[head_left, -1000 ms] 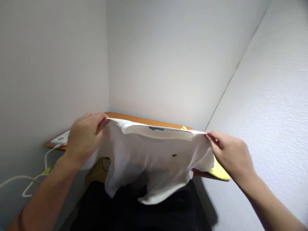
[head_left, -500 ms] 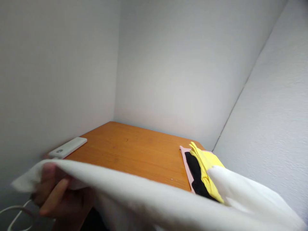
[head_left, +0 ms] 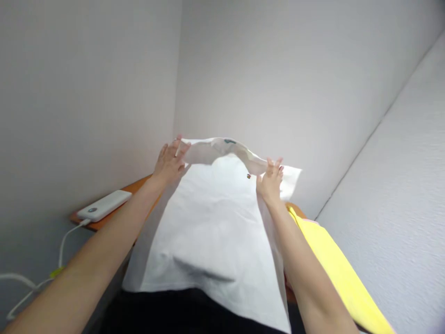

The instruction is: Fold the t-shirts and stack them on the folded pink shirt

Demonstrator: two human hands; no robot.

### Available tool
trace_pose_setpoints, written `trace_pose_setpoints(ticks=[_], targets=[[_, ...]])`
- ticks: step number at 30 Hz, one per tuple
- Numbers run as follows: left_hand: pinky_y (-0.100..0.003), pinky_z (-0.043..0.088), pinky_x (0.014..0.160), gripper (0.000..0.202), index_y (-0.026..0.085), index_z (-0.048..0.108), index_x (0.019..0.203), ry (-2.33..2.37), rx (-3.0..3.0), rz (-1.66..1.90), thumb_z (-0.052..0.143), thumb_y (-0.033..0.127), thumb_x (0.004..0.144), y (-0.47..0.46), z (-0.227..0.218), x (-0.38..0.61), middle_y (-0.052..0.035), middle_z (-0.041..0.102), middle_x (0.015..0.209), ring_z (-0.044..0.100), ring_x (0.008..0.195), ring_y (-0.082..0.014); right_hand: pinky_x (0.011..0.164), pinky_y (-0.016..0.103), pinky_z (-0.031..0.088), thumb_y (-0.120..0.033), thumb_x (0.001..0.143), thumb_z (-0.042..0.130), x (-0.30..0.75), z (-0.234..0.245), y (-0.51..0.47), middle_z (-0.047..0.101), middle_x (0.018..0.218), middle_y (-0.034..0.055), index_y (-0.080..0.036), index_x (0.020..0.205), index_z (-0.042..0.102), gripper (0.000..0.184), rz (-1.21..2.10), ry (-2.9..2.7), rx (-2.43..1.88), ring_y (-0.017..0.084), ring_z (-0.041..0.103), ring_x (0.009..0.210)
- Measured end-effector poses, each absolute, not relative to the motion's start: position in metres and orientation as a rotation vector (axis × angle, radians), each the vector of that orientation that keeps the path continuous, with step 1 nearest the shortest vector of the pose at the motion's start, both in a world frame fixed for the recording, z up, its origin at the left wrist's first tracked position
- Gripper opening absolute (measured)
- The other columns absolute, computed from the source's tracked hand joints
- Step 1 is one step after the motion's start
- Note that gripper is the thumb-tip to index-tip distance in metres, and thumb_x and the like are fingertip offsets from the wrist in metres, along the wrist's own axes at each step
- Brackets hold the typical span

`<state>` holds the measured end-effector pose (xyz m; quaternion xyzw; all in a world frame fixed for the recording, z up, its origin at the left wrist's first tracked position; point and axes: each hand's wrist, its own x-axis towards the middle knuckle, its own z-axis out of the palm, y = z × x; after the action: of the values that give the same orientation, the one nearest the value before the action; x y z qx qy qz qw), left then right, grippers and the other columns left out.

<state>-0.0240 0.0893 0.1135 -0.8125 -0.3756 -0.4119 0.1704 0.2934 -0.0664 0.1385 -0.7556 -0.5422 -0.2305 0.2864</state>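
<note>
Shirt [head_left: 215, 218] lies spread over the table [head_left: 139, 188]; left hand [head_left: 169, 162] and right hand [head_left: 269, 181] pinch its far collar corners, fingers otherwise loosely spread.

Table [head_left: 139, 186] mostly hidden, probably under shirt [head_left: 212, 222]

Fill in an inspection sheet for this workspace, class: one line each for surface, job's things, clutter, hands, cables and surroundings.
Surface: wooden table, mostly covered.
Job's things: white shirt spread over the table, collar end raised.
Clutter: yellow cloth at the right edge; white power bank at the left.
Hands: left hand and right hand each grip the shirt by the collar.
Cables: white cable hangs from the power bank.
Surroundings: plain white walls on three sides.
</note>
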Motion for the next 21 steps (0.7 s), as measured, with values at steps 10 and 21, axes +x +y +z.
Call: trace_pose_setpoints(ticks=[10, 21], targets=[[-0.056, 0.024, 0.112, 0.058, 0.013, 0.043, 0.144, -1.583, -2.726, -0.332, 0.032, 0.045, 0.097, 0.134, -0.048, -0.038, -0.0162, 0.030, 0.156, 0.027, 0.144, -0.0340, 0.111, 0.064, 0.006, -0.060, 0.097, 0.022, 0.312, -0.031, -0.026, 0.006, 0.163, 0.0056, -0.032, 0.154, 0.021, 0.063, 0.184, -1.685, -2.640, 0.037, 0.001, 0.147], [-0.065, 0.027, 0.103, 0.070, 0.019, 0.047, 0.142, -1.847, -2.534, -0.296, 0.033, 0.063, 0.089, 0.185, -0.034, -0.045, -0.0214, 0.042, 0.149, 0.036, 0.136, -0.0436, 0.107, 0.070, 0.001, -0.072, 0.091, 0.020, 0.331, -0.046, -0.013, 0.008, 0.162, 0.0053, -0.036, 0.153, 0.021, 0.071, 0.081, -1.456, -2.723, 0.043, 0.001, 0.145]])
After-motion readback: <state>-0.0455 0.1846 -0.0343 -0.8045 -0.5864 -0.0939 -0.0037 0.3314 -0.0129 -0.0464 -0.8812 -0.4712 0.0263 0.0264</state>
